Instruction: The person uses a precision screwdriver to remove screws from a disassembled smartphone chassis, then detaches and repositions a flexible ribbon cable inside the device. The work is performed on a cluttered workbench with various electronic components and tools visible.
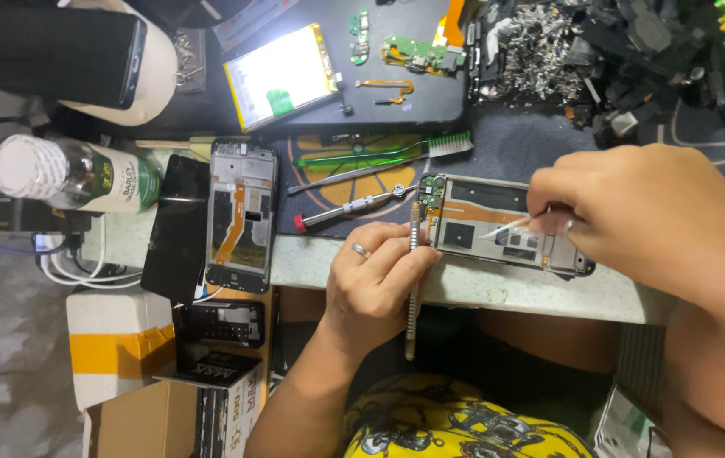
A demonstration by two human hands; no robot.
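The left hand (372,276) curls in from below, thumb and fingers pinching a slim metal tool (413,284) held upright against the end of the opened phone frame (502,233), which lies at the tabletop (464,284) edge. The right hand (634,208) arches over the frame (knuckles up), fingertips pinching a thin pale strip (506,226).

An opened phone frame (498,227) lies flat at the near edge of the work table, right in front of you, long side running left to right. Its back is off, showing grey metal, an orange flex strip and a small green circuit board at its left end. A slim metal screwdriver (413,288) stands nearly upright against that left end. A thin pale pointed tool (506,226) rests tip-down on the frame's middle.
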